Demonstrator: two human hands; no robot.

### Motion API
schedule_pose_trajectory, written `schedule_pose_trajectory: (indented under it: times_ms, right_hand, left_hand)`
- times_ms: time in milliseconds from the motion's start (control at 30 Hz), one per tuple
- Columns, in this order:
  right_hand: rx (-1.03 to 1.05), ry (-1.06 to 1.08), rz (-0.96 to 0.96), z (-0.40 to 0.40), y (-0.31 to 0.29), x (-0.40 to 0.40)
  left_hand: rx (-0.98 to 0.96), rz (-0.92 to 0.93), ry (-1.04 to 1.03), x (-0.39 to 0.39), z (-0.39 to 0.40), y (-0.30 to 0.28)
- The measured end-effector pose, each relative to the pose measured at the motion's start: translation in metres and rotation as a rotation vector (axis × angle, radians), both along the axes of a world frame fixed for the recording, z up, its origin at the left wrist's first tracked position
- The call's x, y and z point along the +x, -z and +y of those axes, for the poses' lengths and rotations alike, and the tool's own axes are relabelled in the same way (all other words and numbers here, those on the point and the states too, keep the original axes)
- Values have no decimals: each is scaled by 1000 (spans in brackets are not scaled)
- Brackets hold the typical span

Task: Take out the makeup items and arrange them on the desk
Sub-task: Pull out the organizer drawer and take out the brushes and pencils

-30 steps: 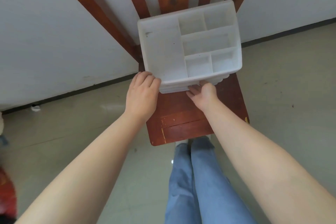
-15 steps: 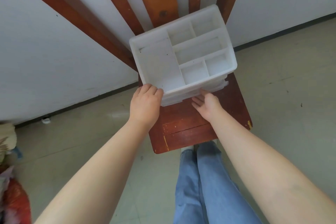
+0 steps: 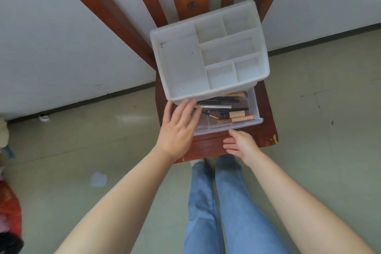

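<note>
Fingers [image 3: 186, 107] now straightened, drawer [image 3: 233, 123] pulled open

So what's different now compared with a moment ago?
The clear drawer has slid out from under the white organizer toward the person, showing brushes and makeup pens. The left hand, earlier curled at the organizer's front, now lies flat over the drawer's left end. The right hand has drawn back, open. The organizer stays on the chair.
</note>
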State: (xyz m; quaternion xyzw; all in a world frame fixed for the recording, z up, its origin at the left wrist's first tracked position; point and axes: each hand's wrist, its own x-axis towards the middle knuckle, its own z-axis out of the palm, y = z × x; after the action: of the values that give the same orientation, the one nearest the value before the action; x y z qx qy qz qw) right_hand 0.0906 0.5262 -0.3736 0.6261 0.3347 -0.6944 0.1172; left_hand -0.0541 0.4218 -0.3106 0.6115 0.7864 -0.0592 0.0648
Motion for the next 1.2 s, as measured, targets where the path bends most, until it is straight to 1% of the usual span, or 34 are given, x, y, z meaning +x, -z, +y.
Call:
schedule_pose_trajectory:
  times_ms: [33,67,100,133,200,267,367,433,500,600,733,833,1000,1200]
  right_hand:
    - [132,-228,-44,1,-4,2]
    - [310,-456,-58,4,-7,4]
    - [497,-664,-33,10,-11,3]
    - [653,-832,14,17,-15,1]
    - [839,-1080,93,36,-17,-11]
    - [899,-1277,76,55,-10,-26]
    - [897,-1580,-70,68,7,-39]
    - [918,-1713,-150,69,17,-43]
    - [985,-1777,-170,68,25,-48]
    - [1049,-1834,-137,68,31,-53]
    - [1065,-1782,-8,62,31,-55]
    - [1024,-1783,-63,55,29,-58]
    - [960,-1692,-176,51,28,-65]
    - [1065,-1609,-138,48,15,-57]
  left_hand:
    - [-9,-47,68,10,-9,9]
    - [-47,-104,96,18,-13,15]
    - [-101,-151,63,24,-16,20]
    - [-185,-183,-13,29,-17,26]
    - [-338,-225,-175,33,-18,38]
    - [-430,-272,-246,33,-16,51]
    - [-426,-287,-242,30,-9,63]
    - [-412,-298,-212,25,-8,68]
    - [-411,-295,-178,20,-8,72]
    - [-405,-304,-137,17,-10,74]
    - [-374,-310,-125,16,-12,74]
    - [-363,-329,-128,17,-11,74]
    - [-358,-347,-136,16,-10,70]
    - [-377,-342,-118,17,-8,66]
